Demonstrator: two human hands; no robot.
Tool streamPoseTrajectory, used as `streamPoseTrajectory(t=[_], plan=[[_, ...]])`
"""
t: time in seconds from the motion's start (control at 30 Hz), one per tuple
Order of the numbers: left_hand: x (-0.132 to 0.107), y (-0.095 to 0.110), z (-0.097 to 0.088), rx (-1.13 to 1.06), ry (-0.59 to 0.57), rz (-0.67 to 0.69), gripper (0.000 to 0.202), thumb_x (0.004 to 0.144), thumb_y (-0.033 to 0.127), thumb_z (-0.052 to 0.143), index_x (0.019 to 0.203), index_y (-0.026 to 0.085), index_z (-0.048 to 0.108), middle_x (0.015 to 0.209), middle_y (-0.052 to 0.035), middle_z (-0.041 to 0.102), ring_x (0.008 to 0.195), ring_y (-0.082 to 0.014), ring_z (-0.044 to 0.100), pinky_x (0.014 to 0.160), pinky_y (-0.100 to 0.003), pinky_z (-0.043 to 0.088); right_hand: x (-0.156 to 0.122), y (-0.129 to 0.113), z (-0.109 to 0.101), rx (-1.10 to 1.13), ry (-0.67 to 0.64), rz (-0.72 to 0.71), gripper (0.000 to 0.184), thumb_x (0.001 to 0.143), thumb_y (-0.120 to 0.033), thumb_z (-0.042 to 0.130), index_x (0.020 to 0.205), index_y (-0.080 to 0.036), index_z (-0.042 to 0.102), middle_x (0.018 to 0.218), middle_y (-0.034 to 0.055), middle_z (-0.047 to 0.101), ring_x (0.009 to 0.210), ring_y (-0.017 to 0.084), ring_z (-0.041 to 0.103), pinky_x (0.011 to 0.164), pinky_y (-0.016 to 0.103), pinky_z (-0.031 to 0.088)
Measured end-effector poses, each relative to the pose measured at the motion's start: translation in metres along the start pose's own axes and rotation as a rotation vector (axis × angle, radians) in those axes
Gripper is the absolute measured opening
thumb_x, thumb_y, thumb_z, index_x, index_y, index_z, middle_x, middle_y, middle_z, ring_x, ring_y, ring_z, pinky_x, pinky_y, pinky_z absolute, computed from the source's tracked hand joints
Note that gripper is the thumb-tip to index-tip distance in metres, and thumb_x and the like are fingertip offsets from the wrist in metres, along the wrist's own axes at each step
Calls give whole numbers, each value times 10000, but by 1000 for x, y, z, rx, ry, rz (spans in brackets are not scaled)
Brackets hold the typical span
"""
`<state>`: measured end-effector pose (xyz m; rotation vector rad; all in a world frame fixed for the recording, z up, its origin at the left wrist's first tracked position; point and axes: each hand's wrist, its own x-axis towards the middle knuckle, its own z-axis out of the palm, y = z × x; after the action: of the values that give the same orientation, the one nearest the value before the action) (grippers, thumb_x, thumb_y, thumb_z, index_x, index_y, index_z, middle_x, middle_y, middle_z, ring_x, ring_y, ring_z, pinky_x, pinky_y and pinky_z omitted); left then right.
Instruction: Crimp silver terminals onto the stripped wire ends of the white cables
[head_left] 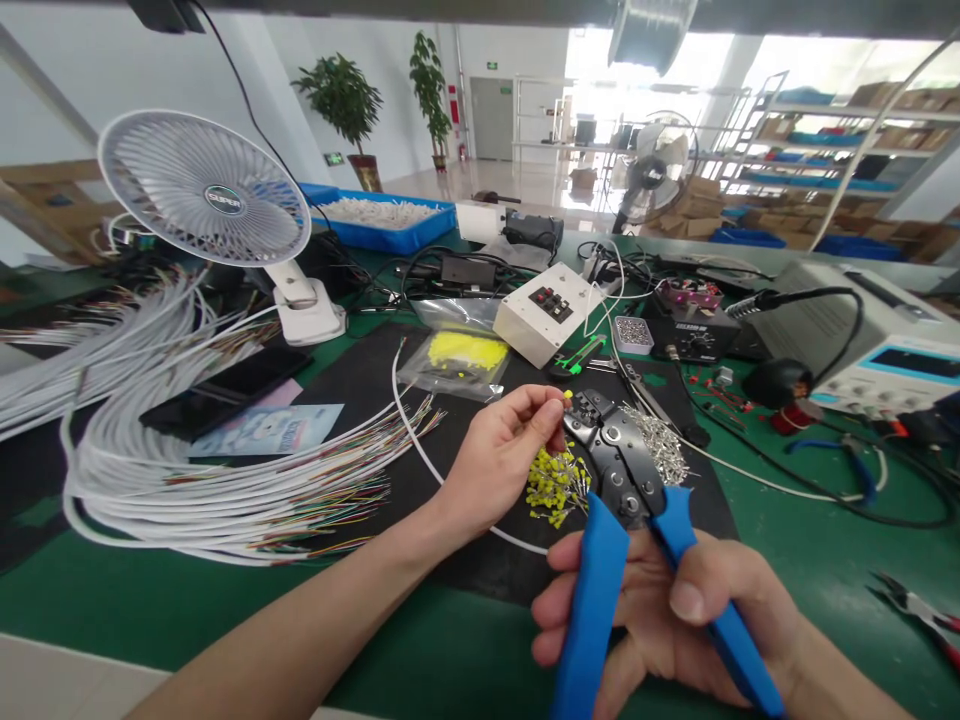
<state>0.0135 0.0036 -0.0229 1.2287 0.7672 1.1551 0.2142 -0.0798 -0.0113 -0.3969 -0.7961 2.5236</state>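
Note:
My left hand point(501, 450) is closed in a pinch at the jaws of the crimping pliers. A small yellow-sleeved crimp terminal point(568, 395) shows at its fingertips; most of it is hidden. My right hand point(675, 610) is wrapped around the blue handles of the crimping pliers point(622, 465), which are spread apart. Under the left fingers lies a pile of yellow-sleeved terminals point(556, 488). Just beyond the pliers is a heap of bare metal terminals point(661, 445). Yellow sleeves fill a clear plastic bag point(491, 392) on the black mat point(352, 375).
White multi-core cables point(225, 515) with stripped coloured ends cover the left side, beneath a dark phone point(225, 392). A desk fan point(311, 312) stands behind them. A switch box point(547, 315), soldering station point(694, 330) and cutters point(919, 608) occupy the back and right.

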Motion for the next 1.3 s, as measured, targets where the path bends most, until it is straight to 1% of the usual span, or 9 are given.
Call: streamPoseTrajectory(t=[0.17, 0.3, 0.43, 0.53, 0.7, 0.83, 1.03, 1.17, 1.3], plan=[[-4, 2, 4, 26, -35, 7, 278, 1002, 411, 587, 1098, 156, 645, 871, -17, 617, 756, -103, 556, 719, -222, 461, 0, 1, 0, 80, -9, 34, 673, 703, -274, 585, 1358, -120, 603, 1364, 185, 656, 1283, 367, 607, 964, 431, 519], [-6, 6, 6, 55, -49, 32, 265, 1005, 390, 586, 1078, 143, 645, 892, -17, 620, 753, -96, 553, 706, -203, 465, 0, 2, 0, 150, -24, 59, 693, 680, -239, 585, 1355, -83, 607, 1334, 195, 672, 1267, 373, 616, 953, 404, 515], [-8, 7, 8, 66, -55, 39, 249, 1006, 382, 585, 1072, 149, 645, 903, -22, 631, 763, -99, 558, 710, -198, 472, -1, 1, 3, 184, -30, 77, 683, 681, -247, 589, 1345, -88, 621, 1297, 170, 699, 1245, 346, 636, 971, 385, 497], [-11, 6, 9, 70, -35, 45, 237, 1003, 381, 590, 1071, 159, 637, 894, -20, 629, 767, -102, 561, 710, -195, 476, 0, 2, 4, 191, -29, 75, 685, 661, -251, 594, 1325, -88, 634, 1258, 165, 719, 1215, 343, 655, 979, 399, 492], [-15, 3, 13, 32, 8, 42, 229, 996, 382, 602, 1062, 164, 627, 894, -20, 634, 777, -101, 576, 723, -189, 488, 3, 10, 2, 184, 2, 13, 684, 592, -271, 580, 1240, -73, 670, 1148, 184, 754, 1105, 365, 698, 1018, 516, 458], [-16, 2, 14, 5, 21, 52, 224, 990, 376, 616, 1066, 165, 626, 890, -13, 629, 761, -91, 572, 704, -177, 484, 6, 16, 0, 193, 28, -15, 624, 587, -289, 568, 1159, -68, 683, 1051, 191, 765, 1014, 360, 721, 927, 480, 504], [-16, 2, 13, -2, 31, 56, 224, 985, 368, 627, 1064, 159, 639, 875, -16, 623, 768, -95, 564, 713, -182, 479, 9, 18, 3, 187, 35, -50, 509, 637, -307, 570, 1074, -73, 682, 941, 168, 749, 905, 301, 739, 820, 384, 537], [-14, 1, 12, -32, 22, 49, 216, 979, 358, 637, 1059, 157, 643, 882, -23, 625, 782, -104, 572, 726, -196, 483, 11, 18, 5, 172, 35, -66, 447, 686, -309, 580, 1054, -72, 669, 889, 146, 720, 855, 262, 736, 778, 342, 541], [-13, -1, 11, -90, 6, 44, 198, 968, 340, 657, 1041, 156, 655, 889, -28, 632, 776, -102, 578, 718, -196, 478, 11, 19, 2, 176, 30, -73, 450, 692, -304, 570, 1055, -58, 667, 882, 155, 709, 844, 263, 727, 757, 336, 531]])
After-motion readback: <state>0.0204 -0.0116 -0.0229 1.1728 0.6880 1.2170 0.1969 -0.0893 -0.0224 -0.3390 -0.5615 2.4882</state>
